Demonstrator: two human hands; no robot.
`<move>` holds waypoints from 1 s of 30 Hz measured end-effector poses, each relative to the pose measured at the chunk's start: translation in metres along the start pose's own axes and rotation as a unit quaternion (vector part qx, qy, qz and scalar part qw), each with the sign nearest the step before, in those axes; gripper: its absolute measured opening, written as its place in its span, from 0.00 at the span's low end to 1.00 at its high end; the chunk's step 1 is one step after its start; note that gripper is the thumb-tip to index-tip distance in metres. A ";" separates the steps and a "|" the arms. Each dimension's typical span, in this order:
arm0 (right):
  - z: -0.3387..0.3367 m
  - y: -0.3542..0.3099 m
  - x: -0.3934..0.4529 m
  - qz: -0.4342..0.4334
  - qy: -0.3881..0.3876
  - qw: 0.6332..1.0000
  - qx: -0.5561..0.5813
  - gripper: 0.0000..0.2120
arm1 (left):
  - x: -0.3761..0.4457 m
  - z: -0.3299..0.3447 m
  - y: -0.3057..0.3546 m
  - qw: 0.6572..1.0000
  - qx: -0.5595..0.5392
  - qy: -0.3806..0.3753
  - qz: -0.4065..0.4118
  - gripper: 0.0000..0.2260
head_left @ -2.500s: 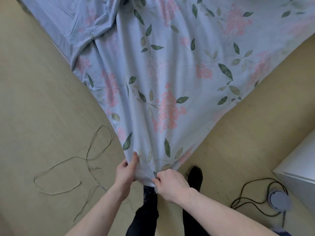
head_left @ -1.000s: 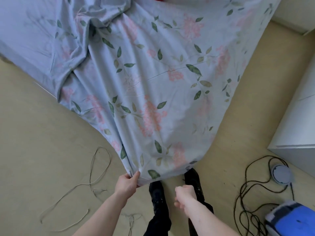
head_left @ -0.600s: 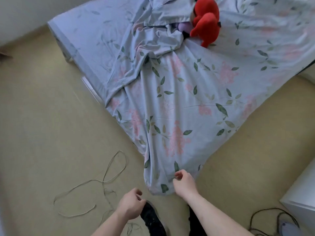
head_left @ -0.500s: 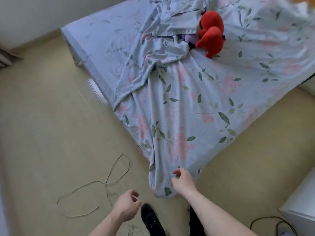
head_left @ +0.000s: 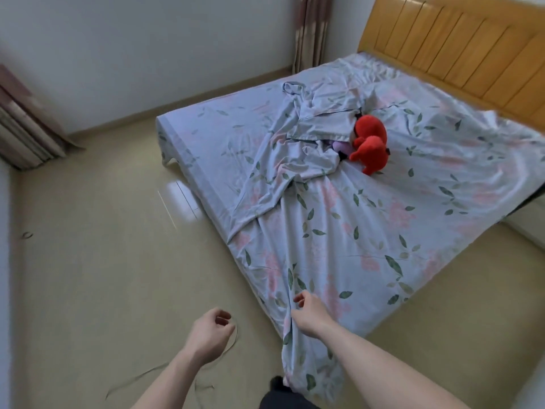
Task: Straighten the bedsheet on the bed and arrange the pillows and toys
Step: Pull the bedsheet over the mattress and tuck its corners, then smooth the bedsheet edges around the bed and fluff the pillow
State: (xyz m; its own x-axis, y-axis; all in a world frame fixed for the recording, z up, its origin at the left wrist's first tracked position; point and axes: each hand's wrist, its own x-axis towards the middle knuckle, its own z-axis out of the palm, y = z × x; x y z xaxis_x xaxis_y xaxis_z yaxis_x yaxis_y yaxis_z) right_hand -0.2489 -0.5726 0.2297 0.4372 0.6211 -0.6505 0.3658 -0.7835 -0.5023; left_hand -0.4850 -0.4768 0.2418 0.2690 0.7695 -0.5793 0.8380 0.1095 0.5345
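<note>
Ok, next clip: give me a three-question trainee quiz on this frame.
1. True or false: the left hand grips the sheet.
2. What lies just left of the red toy? A) a bunched fold of fabric B) a pillow C) the headboard
3. Fill in: the near corner of the sheet hangs off the bed toward the ____.

Key:
1. False. The left hand is over the floor, loosely curled and holding nothing; the right hand is the one at the sheet.
2. A
3. floor
</note>
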 end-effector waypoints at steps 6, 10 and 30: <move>-0.020 -0.052 0.025 -0.016 -0.006 1.000 0.015 0.15 | 0.032 -0.039 0.052 0.997 0.036 0.005 0.062 0.11; -0.030 -0.053 0.059 0.015 -0.016 0.999 0.043 0.14 | 0.079 -0.059 0.079 0.992 0.097 -0.019 0.075 0.12; -0.066 -0.055 0.164 0.198 0.058 0.963 0.172 0.15 | 0.302 -0.117 0.218 0.871 0.410 -0.163 0.215 0.13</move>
State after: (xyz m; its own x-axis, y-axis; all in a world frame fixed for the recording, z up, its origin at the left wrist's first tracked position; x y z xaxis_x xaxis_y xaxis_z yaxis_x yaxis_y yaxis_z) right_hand -0.1434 -0.4268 0.1883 0.5820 0.2549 -0.7722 -0.1336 -0.9067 -0.4000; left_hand -0.2771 -0.1465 0.2552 0.6505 0.3947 -0.6489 0.6477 -0.7344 0.2026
